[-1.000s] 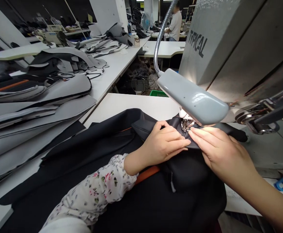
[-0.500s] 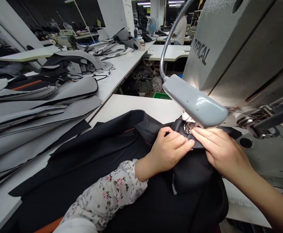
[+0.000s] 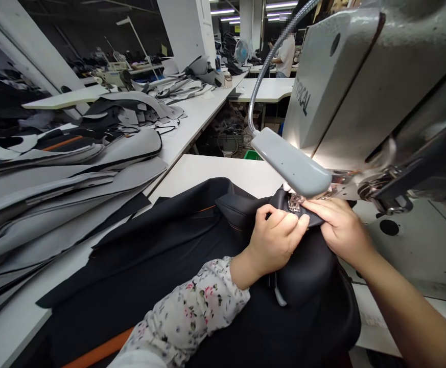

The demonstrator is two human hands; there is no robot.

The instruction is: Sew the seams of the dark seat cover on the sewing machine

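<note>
- Your left hand point(image 3: 274, 240) lies curled on the black fabric point(image 3: 192, 255), fingers bent and pressing a folded edge down just left of the presser foot point(image 3: 295, 203); it pins the cloth rather than closing around it.
- Your right hand point(image 3: 339, 227) lies nearly flat on the same fold, fingers stretched toward the presser foot, their tips almost meeting your left fingertips.
- The black fabric spreads over the white table point(image 3: 207, 171) in front of you. Its long axis runs from the lower left corner up and to the right, and its narrow folded end points into the sewing machine point(image 3: 360, 87), under the presser foot.
- An orange strip point(image 3: 100, 350) shows along the near edge of the fabric, beside your flowered sleeve point(image 3: 192, 317).
- The grey lamp point(image 3: 291, 163) on its bendable neck hangs right above your fingers and lights the seam.
- Stacked grey panels point(image 3: 65, 174) lie on the bench to your left, well apart from your hands.
- Another person point(image 3: 285, 53) stands at a far table, back in the room.
</note>
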